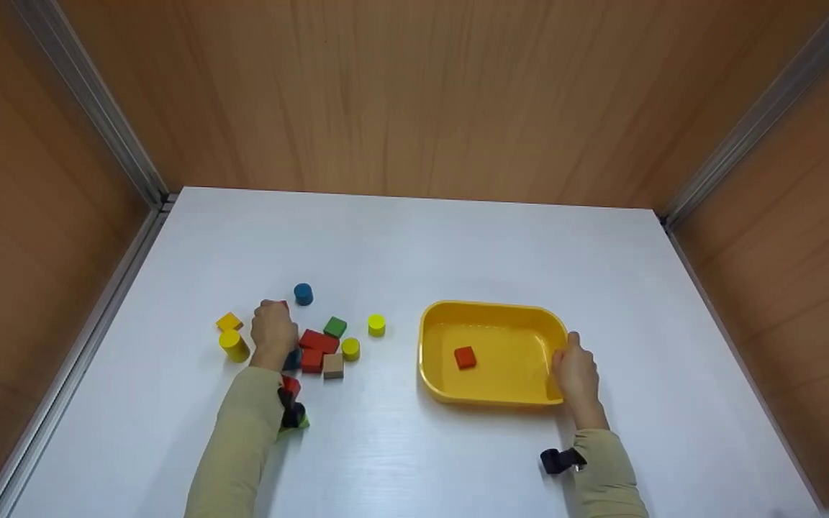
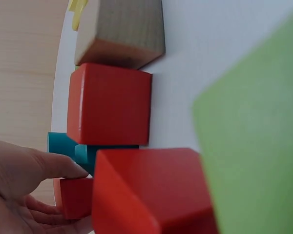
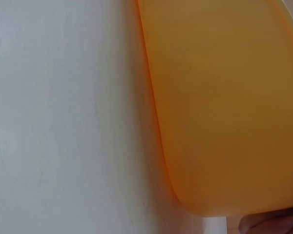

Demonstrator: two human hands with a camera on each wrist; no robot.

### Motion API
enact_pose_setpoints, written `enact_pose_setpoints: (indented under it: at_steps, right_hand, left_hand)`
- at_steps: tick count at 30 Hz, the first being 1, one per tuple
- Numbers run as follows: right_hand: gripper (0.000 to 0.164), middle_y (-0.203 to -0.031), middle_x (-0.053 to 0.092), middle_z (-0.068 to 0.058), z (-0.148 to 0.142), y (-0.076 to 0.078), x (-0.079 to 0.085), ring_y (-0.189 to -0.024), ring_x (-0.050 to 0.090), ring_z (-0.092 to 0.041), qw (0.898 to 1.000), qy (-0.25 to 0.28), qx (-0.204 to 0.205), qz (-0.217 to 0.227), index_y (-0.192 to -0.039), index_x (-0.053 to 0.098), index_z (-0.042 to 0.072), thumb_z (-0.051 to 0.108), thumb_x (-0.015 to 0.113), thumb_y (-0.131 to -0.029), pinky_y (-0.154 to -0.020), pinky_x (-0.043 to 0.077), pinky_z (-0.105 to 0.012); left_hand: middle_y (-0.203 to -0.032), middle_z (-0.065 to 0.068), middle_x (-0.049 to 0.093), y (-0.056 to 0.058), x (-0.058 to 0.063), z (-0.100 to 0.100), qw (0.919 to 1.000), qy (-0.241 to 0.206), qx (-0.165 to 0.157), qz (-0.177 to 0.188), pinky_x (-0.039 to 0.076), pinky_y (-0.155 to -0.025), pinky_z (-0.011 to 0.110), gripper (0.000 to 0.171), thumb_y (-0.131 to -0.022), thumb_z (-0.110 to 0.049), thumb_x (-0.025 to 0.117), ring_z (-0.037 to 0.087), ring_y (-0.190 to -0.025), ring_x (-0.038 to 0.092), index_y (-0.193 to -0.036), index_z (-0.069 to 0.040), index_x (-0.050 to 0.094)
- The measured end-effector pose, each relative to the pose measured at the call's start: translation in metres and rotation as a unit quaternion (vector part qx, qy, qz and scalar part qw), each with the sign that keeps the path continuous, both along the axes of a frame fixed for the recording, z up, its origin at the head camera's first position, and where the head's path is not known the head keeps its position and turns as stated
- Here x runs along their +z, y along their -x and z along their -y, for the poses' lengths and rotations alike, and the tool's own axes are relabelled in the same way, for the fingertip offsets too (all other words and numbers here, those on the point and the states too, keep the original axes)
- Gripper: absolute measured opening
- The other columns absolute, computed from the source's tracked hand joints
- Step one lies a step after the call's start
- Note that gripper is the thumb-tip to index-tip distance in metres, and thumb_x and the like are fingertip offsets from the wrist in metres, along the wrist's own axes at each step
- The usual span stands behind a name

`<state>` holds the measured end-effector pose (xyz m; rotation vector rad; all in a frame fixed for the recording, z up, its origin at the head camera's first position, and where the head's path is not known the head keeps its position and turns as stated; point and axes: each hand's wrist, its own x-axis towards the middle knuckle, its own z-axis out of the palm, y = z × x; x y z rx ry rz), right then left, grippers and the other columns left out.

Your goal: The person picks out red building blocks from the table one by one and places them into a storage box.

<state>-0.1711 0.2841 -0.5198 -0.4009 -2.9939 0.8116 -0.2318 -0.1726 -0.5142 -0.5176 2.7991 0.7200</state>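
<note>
Along the tray edge (image 1: 490,401) — right fingers (image 3: 271,223) grip; left fingers (image 2: 44,217) pinch a red block (image 2: 77,197).

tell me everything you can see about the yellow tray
The yellow tray is a shallow, glossy, plastic-looking rectangle with rounded corners, sloping walls and a thin rim. It sits open side up on the white table, its long sides running roughly left to right, to the right of the scattered blocks. A single red block lies inside, left of centre. The right hand holds its right end.
</note>
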Motion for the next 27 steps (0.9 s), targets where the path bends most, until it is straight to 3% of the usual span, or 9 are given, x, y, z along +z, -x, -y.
enact_pose_setpoints:
  at_steps: [11, 21, 27]
  right_hand:
    - [0.024, -0.071, 0.051, -0.015, -0.001, -0.001, 0.0, -0.054, 0.047, -0.024, 1.0, 0.0, -0.006, 0.001, -0.109, 0.038, -0.004, 0.007, 0.042, -0.089, -0.045, 0.039, -0.032]
    - [0.028, -0.072, 0.055, -0.019, -0.002, 0.001, -0.001, -0.054, 0.051, -0.024, 1.0, -0.01, 0.0, -0.006, -0.112, 0.038, -0.007, 0.006, 0.046, -0.088, -0.045, 0.043, -0.034]
    - [0.027, -0.074, 0.055, -0.019, -0.002, 0.001, -0.001, -0.055, 0.051, -0.024, 1.0, -0.006, -0.001, 0.001, -0.111, 0.038, -0.006, 0.006, 0.045, -0.088, -0.046, 0.043, -0.034]
  left_hand:
    - [-0.107, 0.03, 0.045, -0.003, 0.004, -0.002, 0.9997, -0.02, 0.014, -0.009, 0.041, -0.088, 0.044, 0.04, -0.085, -0.003, 0.055, 0.037, -0.094, 0.048, -0.116, 0.015, 0.037]
    - [-0.099, 0.03, 0.051, -0.009, 0.013, -0.01, 0.9926, -0.033, 0.001, -0.117, 0.043, -0.084, 0.044, 0.042, -0.083, -0.013, 0.061, 0.037, -0.088, 0.052, -0.109, 0.016, 0.043]
    - [-0.098, 0.03, 0.053, -0.013, 0.021, -0.019, 0.9861, -0.03, -0.016, -0.163, 0.044, -0.083, 0.044, 0.043, -0.076, -0.005, 0.066, 0.037, -0.09, 0.053, -0.108, 0.016, 0.046]
